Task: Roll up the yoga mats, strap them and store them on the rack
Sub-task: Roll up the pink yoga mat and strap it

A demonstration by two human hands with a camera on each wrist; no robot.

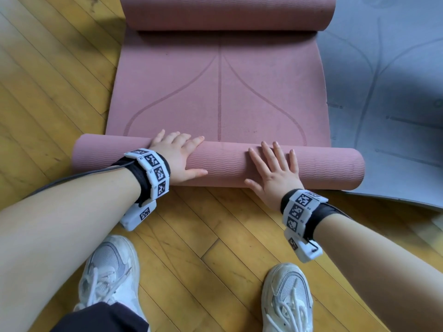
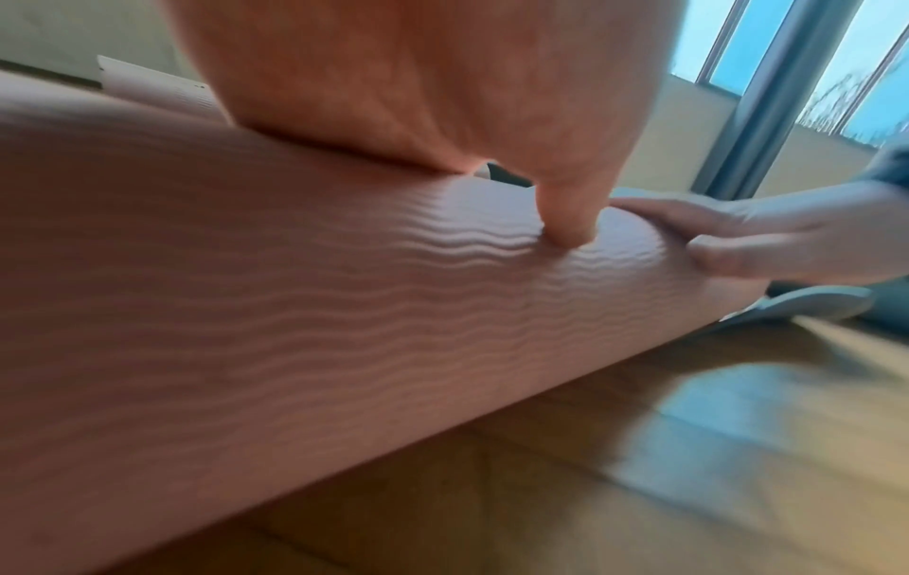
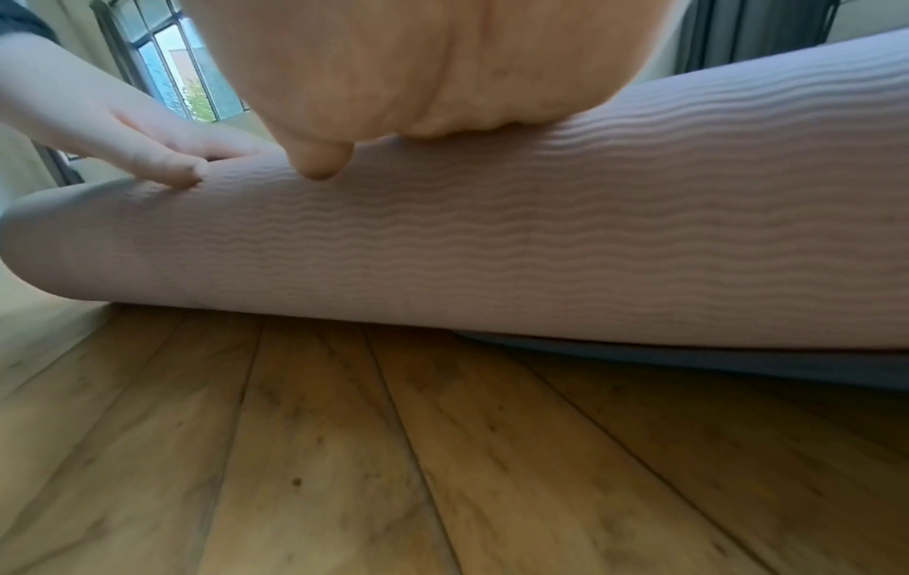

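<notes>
Matt pink mat (image 1: pixel 219 97) — wavy-ribbed underside; worn, faintly glossy wooden floor (image 1: pixel 196 236).

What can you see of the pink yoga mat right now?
The pink yoga mat lies on the wooden floor, its right side overlapping a grey mat. It looks like soft foam, wavy-ribbed outside, with curved line markings on its flat middle. Both ends are curled into rolls, near and far. The left hand and right hand press flat on the near roll.
</notes>
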